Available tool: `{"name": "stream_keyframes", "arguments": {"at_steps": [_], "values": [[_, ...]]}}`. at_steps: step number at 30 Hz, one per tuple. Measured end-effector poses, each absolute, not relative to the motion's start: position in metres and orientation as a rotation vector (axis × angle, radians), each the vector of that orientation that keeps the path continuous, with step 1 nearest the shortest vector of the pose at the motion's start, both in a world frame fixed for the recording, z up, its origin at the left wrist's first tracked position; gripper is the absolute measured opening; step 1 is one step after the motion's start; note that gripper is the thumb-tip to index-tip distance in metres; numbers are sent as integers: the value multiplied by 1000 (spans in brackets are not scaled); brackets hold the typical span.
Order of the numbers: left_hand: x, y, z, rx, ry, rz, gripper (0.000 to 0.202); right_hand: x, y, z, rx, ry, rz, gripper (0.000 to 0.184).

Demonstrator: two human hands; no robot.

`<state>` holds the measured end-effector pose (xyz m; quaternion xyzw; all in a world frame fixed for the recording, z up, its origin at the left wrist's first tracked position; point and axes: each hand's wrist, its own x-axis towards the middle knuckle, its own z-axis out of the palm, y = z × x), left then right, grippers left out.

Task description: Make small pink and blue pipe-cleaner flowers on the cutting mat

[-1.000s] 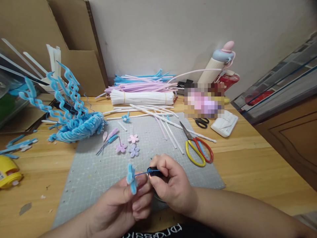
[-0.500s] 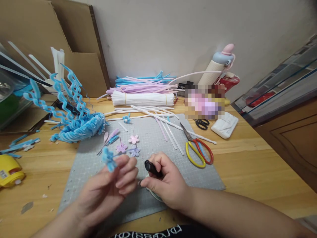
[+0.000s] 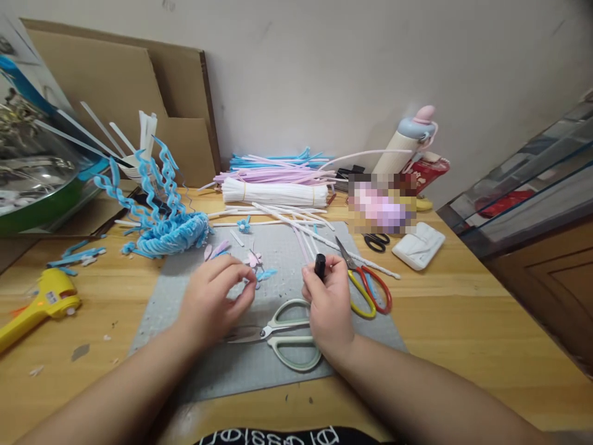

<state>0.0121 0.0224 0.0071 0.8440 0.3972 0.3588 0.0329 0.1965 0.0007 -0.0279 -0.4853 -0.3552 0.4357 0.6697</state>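
Note:
My left hand [image 3: 215, 300] is over the grey cutting mat [image 3: 185, 377], thumb and forefinger pinched together. At its fingertips is a small blue pipe-cleaner flower [image 3: 267, 274], seen edge-on; its stem is hidden. A pink flower [image 3: 253, 258] lies on the mat just beyond, partly behind the fingers. My right hand [image 3: 331, 309] is wrapped around a black marker-like stick [image 3: 320, 266], whose upper end shows above the fingers. Between the hands lie scissors with pale green handles [image 3: 294, 369], partly covered by my right hand.
Scissors with yellow and red handles [image 3: 388, 301] lie to the right. At the back are bundled white pipe cleaners [image 3: 273, 193], with lilac and blue ones behind. A coiled blue pipe-cleaner piece [image 3: 173, 235] and a yellow glue gun [image 3: 55, 293] are on the left.
My left hand has turned palm-down and brought the blue flower right, low over the mat. My right hand has moved right and up with the black stick, uncovering the pale green scissors.

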Motion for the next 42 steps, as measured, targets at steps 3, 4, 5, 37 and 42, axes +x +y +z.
{"name": "stream_keyframes", "arguments": {"at_steps": [3, 4, 5, 37, 42], "values": [[30, 31, 9, 2975, 1342, 755, 10, 196, -1, -28, -1053, -781, 980, 29], [35, 34, 8, 3072, 1377, 601, 11, 196, -2, -28, -1038, -783, 979, 29], [41, 37, 7, 3122, 1381, 501, 11, 195, -3, -27, -1025, -786, 978, 29], [31, 149, 9, 2244, 2055, 135, 24, 189, -14, -19, -727, -792, 1230, 25], [33, 135, 29, 2297, 1993, 369, 11, 187, -20, -18, -657, -889, 1191, 27]]}}
